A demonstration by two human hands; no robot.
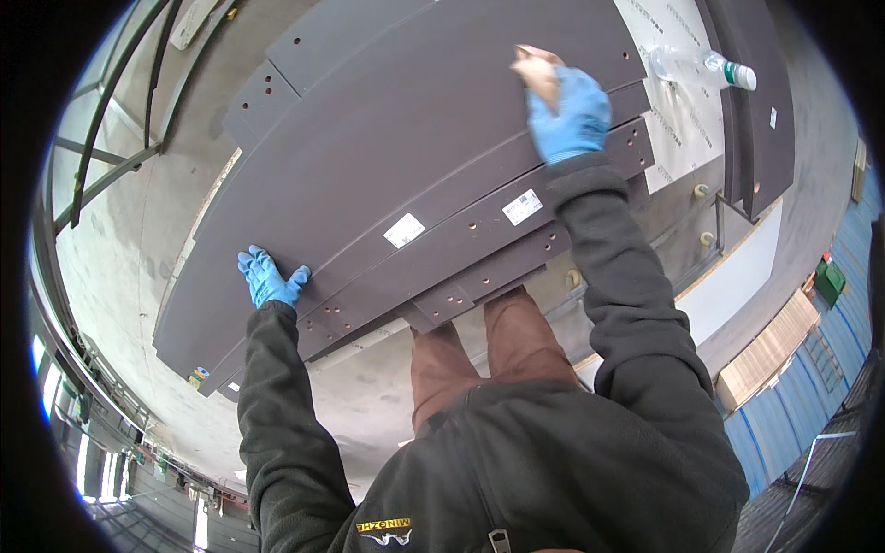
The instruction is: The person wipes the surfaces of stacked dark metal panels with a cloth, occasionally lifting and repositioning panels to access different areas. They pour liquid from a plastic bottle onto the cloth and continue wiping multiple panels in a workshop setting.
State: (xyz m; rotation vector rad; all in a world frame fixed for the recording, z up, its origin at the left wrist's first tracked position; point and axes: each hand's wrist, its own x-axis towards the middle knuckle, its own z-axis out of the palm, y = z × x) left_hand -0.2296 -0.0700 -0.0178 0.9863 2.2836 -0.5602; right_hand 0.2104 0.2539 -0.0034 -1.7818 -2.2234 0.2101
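Panel work: underway, by my reading — the right hand was out over the broad dark panel with a pale tan wad, perhaps a folded cloth, though blur kept that uncertain.
Holes and labels: holes already pierced the dark strips along the panel's near side, and two white labels were in place there.
Remaining face: the broad surface looked evenly dark, so how much of it was left to deal with could not be told.
Left hand: the blue-gloved left hand had its fingers spread wide and held nothing.
Right fingers: these were bent narrowly around the wad, which stuck out past them on the far side.
Panel under fingers: it lay beneath both hands — the left fingers seemed to rest on its left part; whether the wad touched its right part was unclear.
Bottle side: a clear bottle lay on a white printed sheet, right of the panel and apart from the fingers.
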